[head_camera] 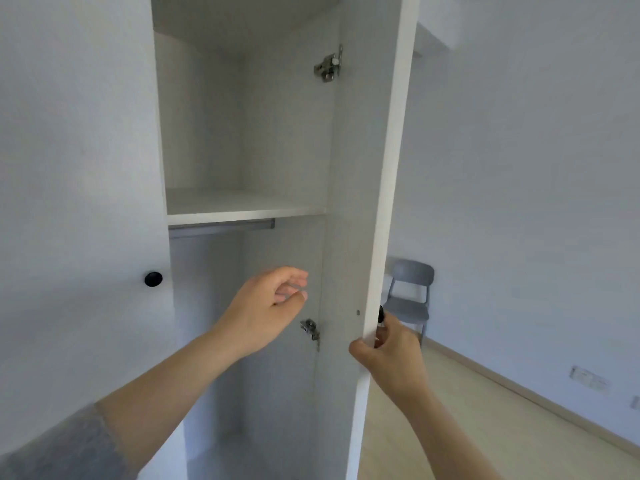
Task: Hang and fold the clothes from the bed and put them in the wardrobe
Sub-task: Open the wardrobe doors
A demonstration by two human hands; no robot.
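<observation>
White door (356, 174), two hinges (328, 65) (310, 330), two hands (266, 306) (389, 353)

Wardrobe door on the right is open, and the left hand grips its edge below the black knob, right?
Not quite: the head view shows the right hand gripping the edge of the open door below the black knob. The left hand holds nothing, hovering at the opening of the wardrobe.

white wardrobe (242, 133), black knobs (153, 279), silver hinges (329, 65), grey chair (410, 292), pale wood floor (485, 427)
</observation>
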